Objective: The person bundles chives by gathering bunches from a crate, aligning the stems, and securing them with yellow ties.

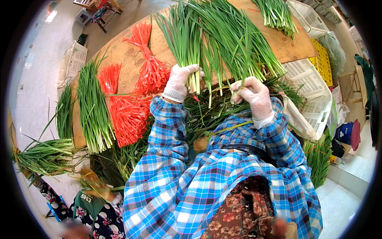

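Note:
My left hand (180,81), in a thin whitish glove, grips a bunch of garlic chives (184,41) near its pale stem ends. The green leaves of the bunch lie away from me over the wooden table (161,35). My right hand (254,95), gloved the same way, pinches a single chive leaf (246,64) that points upward. Just beyond it spreads a large loose heap of chives (229,33), with a few stems between the two hands. Two tied bundles of red plastic strips (147,62) (124,119) lie to the left of my left hand.
Chive bunches lie at the table's left (92,110) and far right (276,15). Leaf scraps (206,107) cover the near edge by my lap. White plastic crates (310,86) and a yellow crate (320,59) stand right. A co-worker at lower left holds chives (44,155).

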`<state>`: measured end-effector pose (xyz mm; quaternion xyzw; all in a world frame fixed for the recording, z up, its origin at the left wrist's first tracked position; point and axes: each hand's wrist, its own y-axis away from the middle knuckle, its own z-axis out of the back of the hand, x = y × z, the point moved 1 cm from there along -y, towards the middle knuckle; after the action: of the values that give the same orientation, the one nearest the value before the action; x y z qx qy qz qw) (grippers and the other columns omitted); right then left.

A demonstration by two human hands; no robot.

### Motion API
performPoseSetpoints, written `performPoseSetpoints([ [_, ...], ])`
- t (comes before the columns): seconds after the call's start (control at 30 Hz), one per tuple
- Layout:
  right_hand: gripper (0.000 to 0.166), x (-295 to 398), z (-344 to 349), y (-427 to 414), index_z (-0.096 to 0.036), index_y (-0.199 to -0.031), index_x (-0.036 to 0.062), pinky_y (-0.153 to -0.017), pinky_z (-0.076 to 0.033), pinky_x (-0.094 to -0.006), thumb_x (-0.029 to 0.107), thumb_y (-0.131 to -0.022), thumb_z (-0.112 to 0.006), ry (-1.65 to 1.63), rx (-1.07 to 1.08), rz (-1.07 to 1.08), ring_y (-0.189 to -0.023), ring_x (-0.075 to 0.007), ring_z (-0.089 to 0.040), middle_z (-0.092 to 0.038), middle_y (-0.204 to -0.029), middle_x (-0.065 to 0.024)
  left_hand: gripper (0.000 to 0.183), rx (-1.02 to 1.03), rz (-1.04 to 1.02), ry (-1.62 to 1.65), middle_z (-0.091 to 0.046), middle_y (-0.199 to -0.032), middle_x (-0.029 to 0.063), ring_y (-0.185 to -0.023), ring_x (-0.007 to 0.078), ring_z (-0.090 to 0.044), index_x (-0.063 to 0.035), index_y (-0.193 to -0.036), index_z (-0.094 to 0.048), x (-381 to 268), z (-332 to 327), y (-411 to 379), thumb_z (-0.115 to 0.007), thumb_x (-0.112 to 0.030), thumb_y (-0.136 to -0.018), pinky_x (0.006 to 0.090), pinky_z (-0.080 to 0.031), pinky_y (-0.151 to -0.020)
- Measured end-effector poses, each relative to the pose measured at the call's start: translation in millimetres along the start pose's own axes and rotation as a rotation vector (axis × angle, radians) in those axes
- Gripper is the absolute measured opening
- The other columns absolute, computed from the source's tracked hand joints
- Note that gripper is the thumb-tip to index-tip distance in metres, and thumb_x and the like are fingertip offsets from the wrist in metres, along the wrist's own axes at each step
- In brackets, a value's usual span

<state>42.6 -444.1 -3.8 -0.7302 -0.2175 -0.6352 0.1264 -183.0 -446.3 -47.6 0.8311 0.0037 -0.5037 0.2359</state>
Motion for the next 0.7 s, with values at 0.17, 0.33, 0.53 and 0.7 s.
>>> performPoseSetpoints([
  [0.17, 0.039, -40, -21, -22, -0.045, -0.116, -0.0005, -0.068, -0.049, -0.0306, 0.007, -0.078, -0.053, 0.418, 0.19, -0.286, -0.077, -0.0197, -0.062, -0.061, -0.082, -0.0161, 0.019, -0.009, -0.047, -0.07, -0.061, -0.072, 0.0101, -0.058, 0.02, -0.061, 0.0002, -0.09, -0.055, 3, 2, -4, -0.062, -0.003, -0.073, 0.0334, -0.052, -0.051],
  [0.33, 0.028, -70, -36, -35, -0.057, -0.096, 0.0021, -0.065, -0.048, -0.0396, 0.017, -0.072, -0.059, 1.173, 0.042, 0.132, -0.069, -0.032, -0.06, -0.06, -0.069, -0.0176, 0.024, -0.033, -0.328, -0.394, -0.058, -0.072, 0.0052, -0.055, 0.0147, -0.056, -0.002, -0.091, -0.054, 14, -1, -10, -0.066, -0.002, -0.07, 0.0291, -0.049, -0.05],
  [0.53, 0.012, -30, -25, -20, -0.056, -0.086, -0.0045, -0.044, -0.045, -0.023, 0.004, -0.078, -0.052, 0.277, 0.18, -0.318, -0.05, -0.0117, -0.056, -0.058, -0.064, -0.0076, 0.101, -0.402, -0.224, -1.175, -0.061, -0.095, 0.0206, -0.088, 0.0321, -0.06, 0.0026, -0.134, -0.014, 7, -19, -15, -0.074, -0.023, -0.057, 0.0347, -0.047, -0.078],
  [0.7, 0.009, -18, 8, 7, -0.058, -0.083, -0.0023, -0.046, -0.044, -0.0206, 0.004, -0.079, -0.052, 0.158, 0.158, -0.225, -0.048, -0.0098, -0.054, -0.058, -0.062, -0.0051, 0.098, -0.383, -0.194, -1.211, -0.061, -0.095, 0.022, -0.088, 0.0339, -0.059, 0.0024, -0.135, -0.014, 10, -22, -22, -0.071, -0.025, -0.059, 0.0354, -0.047, -0.078],
])
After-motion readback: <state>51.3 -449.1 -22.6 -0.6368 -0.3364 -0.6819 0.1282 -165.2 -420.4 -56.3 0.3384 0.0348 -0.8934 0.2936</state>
